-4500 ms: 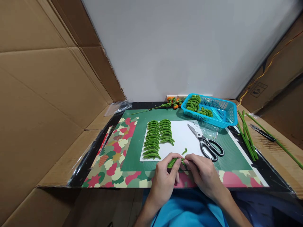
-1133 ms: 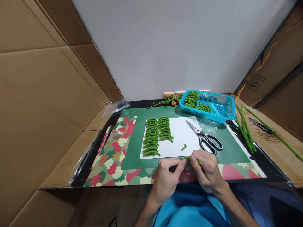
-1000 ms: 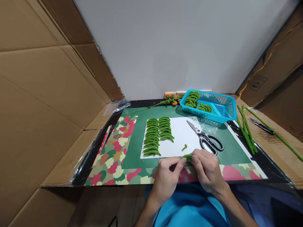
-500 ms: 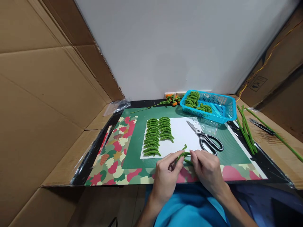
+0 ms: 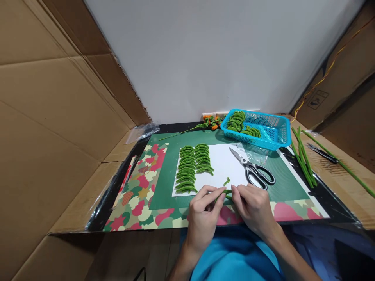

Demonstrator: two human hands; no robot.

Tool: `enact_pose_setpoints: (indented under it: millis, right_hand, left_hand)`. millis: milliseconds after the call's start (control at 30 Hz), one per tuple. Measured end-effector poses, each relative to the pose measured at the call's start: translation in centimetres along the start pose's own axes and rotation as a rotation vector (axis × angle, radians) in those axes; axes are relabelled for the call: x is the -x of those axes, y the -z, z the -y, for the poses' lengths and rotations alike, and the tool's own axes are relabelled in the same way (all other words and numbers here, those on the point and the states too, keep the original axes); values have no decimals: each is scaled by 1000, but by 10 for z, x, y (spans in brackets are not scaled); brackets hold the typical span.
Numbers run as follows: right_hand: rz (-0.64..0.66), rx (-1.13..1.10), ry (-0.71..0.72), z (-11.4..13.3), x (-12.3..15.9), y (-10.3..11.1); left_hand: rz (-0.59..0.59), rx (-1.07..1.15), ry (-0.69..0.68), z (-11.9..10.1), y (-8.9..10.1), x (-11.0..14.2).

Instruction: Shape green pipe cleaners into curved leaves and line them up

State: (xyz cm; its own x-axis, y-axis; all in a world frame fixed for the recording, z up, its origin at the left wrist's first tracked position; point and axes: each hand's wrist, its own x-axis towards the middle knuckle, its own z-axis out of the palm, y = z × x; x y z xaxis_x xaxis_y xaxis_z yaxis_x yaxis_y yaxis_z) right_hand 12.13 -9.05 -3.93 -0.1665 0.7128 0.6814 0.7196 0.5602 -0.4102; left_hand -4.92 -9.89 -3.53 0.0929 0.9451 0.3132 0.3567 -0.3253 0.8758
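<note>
Between my two hands, just over the near edge of the white sheet (image 5: 218,156), is a bent green pipe cleaner (image 5: 227,192). My left hand (image 5: 205,208) pinches it between thumb and forefinger, and my right hand (image 5: 253,203) grips it from the other side. A short curled green piece (image 5: 226,181) shows just beyond the fingers. Two columns of curved green pipe-cleaner leaves (image 5: 186,169) lie on the sheet to the left. Open-bladed scissors (image 5: 252,168) rest to the right, with black and grey handles.
A blue basket (image 5: 275,146) at the back right holds more green leaves. Orange flowers on a stem (image 5: 209,123) lie left of it. Long green pipe cleaners (image 5: 304,160) and small snips (image 5: 324,153) are on the right. A green cutting mat (image 5: 162,183) lies underneath; cardboard (image 5: 58,117) walls the left.
Both hands keep hold of the pipe cleaner; the fingertips have moved slightly left and closer together around it. The view has shifted a little. The scissors and leaf columns stay in place.
</note>
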Motion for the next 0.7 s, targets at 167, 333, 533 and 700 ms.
enact_pose_setpoints:
  millis: [167,333,533,700]
  right_hand:
    - [81,-81,-110,0,-1,3]
    - [50,-154,-264,-4,0,4]
    - [37,-199,-271,-12,0,-2]
    - [103,-142,-217,-17,2,-9]
  left_hand:
    - [-13,-162,-21,-5,6,-4]
    - [-57,-485,-100,-9,29,-28]
    - [48,-766,-201,-3,43,-59]
    - [105,-835,-202,6,41,-69]
